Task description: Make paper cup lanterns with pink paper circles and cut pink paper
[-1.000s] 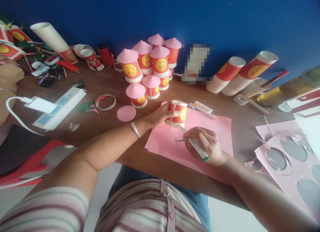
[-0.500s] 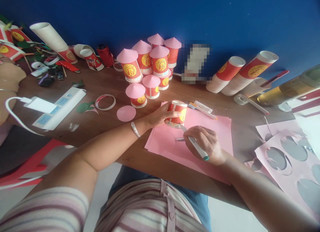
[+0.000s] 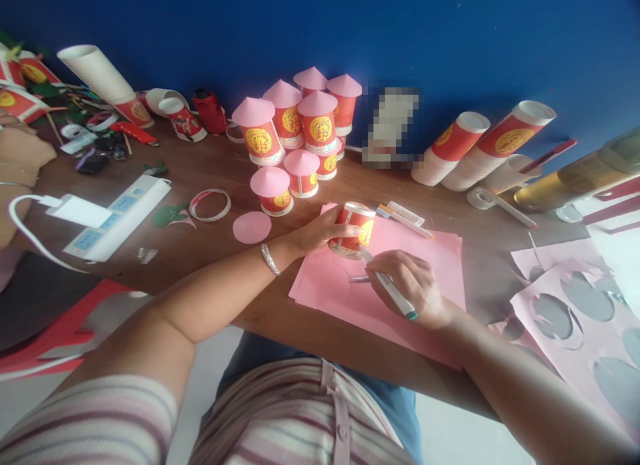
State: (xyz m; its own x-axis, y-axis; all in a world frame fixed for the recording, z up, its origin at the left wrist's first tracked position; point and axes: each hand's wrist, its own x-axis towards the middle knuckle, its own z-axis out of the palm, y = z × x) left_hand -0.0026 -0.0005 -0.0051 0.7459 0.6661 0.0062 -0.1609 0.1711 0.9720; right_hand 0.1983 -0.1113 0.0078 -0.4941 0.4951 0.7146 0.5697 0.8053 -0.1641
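My left hand (image 3: 323,233) is closed around a red paper cup (image 3: 351,218) with a yellow emblem and a white band at its lower edge. Held in my right hand (image 3: 413,281) is a white marker pen (image 3: 395,295) with a green end; its tip is at the cup's lower white band. Whether the tip touches cannot be made out. Beneath both hands lie sheets of pink paper (image 3: 425,325). A pair of scissors, partly covered by my right hand, shows its blades (image 3: 359,278) on the paper.
Behind my left hand stand several red cups with pink cone roofs (image 3: 317,121). Stacked cups (image 3: 510,141) lean at the back right, near tape (image 3: 483,198). Cut pink sheets (image 3: 555,305) lie right. A pink disc (image 3: 253,227), paper ring (image 3: 210,205) and power strip (image 3: 120,218) lie left.
The cup has shifted very slightly in my left hand, and the marker stays at its lower band. Otherwise the hands hold nearly the same positions.
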